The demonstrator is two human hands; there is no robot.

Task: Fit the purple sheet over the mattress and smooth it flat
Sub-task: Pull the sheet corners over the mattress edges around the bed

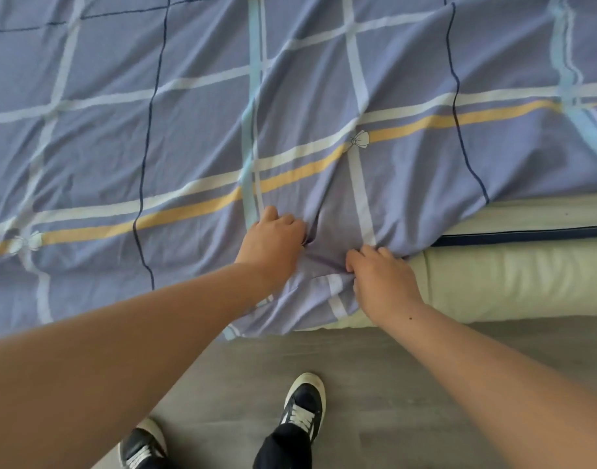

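so the purple sheet (pixel 188 113) is the checked one with white, pale blue and dark blue lines plus a yellow stripe, and it's spread across most of the bed, covering the whole left side and hanging over the near edge there. On the right it hasn't reached the edge, so a strip of the mattress (pixel 544 211) is bare along the near side, with dark blue piping under it and the cream padded bed base (pixel 510 282) below that. Both arms reach out to the near edge around the middle. The left hand (pixel 273 238) sits on top of the sheet with its fingers curled down into the fabric, grabbing a bunched fold. The right hand (pixel 381 279) is just beside it, a bit lower, at the edge where the sheet drops over, fingers curled tight around a gathered bit of cloth. Creases fan out from both grips up toward a little white bow print (pixel 359 140) on the yellow stripe, so it's still pretty wrinkly there. Down below is grey floor (pixel 408 367) and a pair of dark sneakers (pixel 305 404) with white laces
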